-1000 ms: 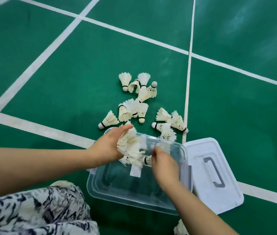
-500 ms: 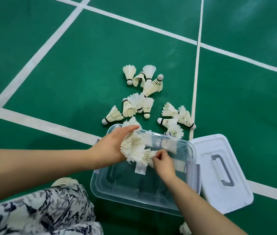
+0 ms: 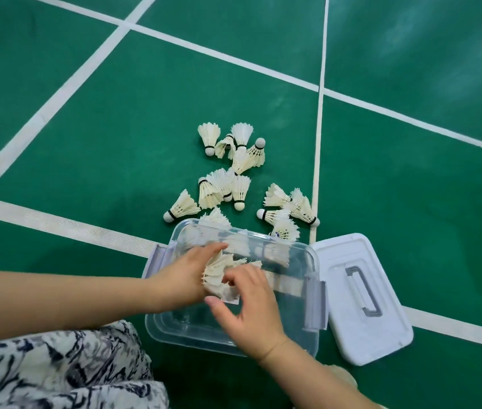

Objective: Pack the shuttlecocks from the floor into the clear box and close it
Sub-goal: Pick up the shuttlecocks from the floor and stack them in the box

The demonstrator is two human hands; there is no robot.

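Note:
The clear box (image 3: 312,293) stands open on the green floor in front of me. Inside it, my left hand (image 3: 182,277) holds a bunch of white shuttlecocks (image 3: 214,273) low in the box. My right hand (image 3: 253,312) reaches in from the near side, its fingertips on the same bunch and its thumb spread out. Several more shuttlecocks (image 3: 228,187) lie loose on the floor just beyond the box, some touching its far rim. The white lid (image 3: 361,296) with a grey handle lies flat to the right of the box.
White court lines (image 3: 56,225) cross the floor, one running under the box and lid. My patterned trouser leg (image 3: 56,370) fills the lower left. A pale object shows at the bottom edge, near my right forearm.
Both hands have sunk lower into the box with the shuttlecock bunch. My right hand has moved left and opened its thumb outward.

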